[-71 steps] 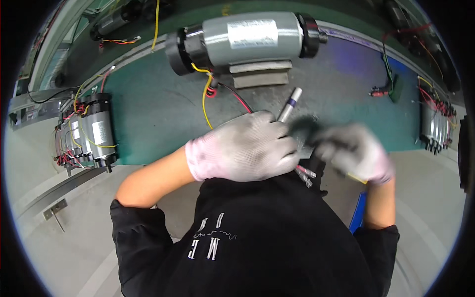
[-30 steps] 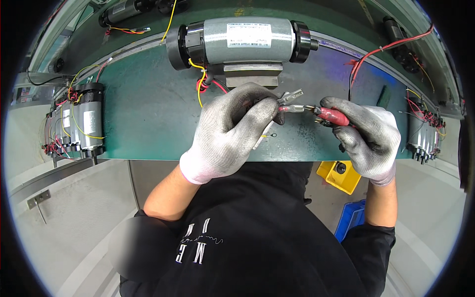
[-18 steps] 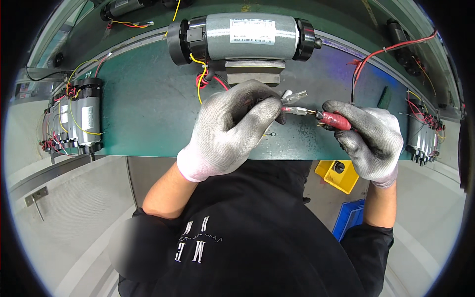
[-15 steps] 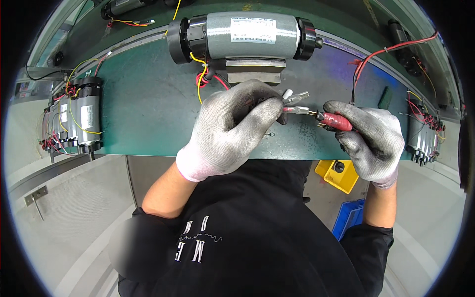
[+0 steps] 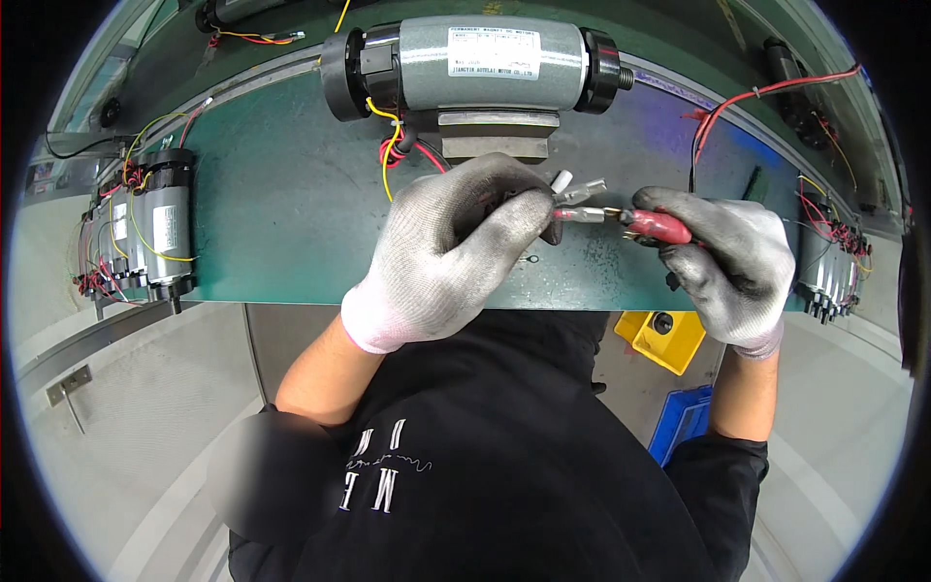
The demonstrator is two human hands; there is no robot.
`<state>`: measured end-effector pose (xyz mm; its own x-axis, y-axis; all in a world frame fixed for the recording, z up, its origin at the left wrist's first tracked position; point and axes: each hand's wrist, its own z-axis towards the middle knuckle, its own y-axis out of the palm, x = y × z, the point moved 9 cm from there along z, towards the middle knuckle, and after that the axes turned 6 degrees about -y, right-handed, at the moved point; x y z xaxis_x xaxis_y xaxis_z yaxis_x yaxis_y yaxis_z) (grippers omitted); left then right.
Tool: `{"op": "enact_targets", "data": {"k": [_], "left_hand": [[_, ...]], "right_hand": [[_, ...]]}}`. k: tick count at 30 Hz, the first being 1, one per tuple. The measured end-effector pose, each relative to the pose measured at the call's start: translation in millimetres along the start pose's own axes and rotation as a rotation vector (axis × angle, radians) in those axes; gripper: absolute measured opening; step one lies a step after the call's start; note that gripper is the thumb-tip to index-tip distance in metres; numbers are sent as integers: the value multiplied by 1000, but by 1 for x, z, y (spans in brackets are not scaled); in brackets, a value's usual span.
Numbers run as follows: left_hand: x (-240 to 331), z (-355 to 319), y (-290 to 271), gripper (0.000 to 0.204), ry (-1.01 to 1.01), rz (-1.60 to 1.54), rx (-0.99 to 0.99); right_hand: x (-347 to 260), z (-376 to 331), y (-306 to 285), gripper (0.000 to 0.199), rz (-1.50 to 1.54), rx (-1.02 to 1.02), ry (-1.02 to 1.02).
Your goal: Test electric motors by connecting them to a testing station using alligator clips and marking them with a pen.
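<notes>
My left hand (image 5: 451,257), in a grey-white glove, is closed on motor lead wires, the fingers hiding most of them. From its fingertips stick out wire terminals in clear sleeves (image 5: 582,214), one with red at its base, and a white piece (image 5: 561,181). My right hand (image 5: 727,257), also gloved, pinches a red-sleeved clip (image 5: 659,227) with brassy metal at its front. The clip's metal tip meets the end of the lower terminal. Behind the hands a grey cylindrical motor (image 5: 493,66) lies on a metal block (image 5: 495,134), its yellow and red wires (image 5: 396,145) hanging toward my left hand.
More motors stand at the left (image 5: 165,228) and right (image 5: 832,267) ends of the green bench (image 5: 262,223). A red and black cable (image 5: 737,105) comes down near my right hand. A small ring terminal (image 5: 529,259) lies on the bench. Below are a yellow bin (image 5: 669,349) and a blue bin (image 5: 679,422).
The clip in my right hand has shifted slightly and its metal tip now overlaps the terminal's end. My left hand keeps its hold on the wires. The whole view has shifted a little.
</notes>
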<state>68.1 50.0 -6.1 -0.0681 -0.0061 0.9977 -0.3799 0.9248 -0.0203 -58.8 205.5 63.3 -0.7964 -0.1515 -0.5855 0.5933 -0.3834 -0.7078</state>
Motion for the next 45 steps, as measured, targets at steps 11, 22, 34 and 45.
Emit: {"op": "enact_targets", "data": {"k": [11,22,34,45], "left_hand": [[-9,2,1,22,-65,-42,-20],[-17,5,5,20,55,33,-159],[-29,4,12,22,-203,-36,-278],[-27,11,19,17,-112,49,-236]], "right_hand": [[-1,2,2,42,-11,0,9],[-4,4,19,38,-76,-211,-26],[-7,5,14,48,-170,-3,-51],[17,5,26,47,54,-23,-96]]}}
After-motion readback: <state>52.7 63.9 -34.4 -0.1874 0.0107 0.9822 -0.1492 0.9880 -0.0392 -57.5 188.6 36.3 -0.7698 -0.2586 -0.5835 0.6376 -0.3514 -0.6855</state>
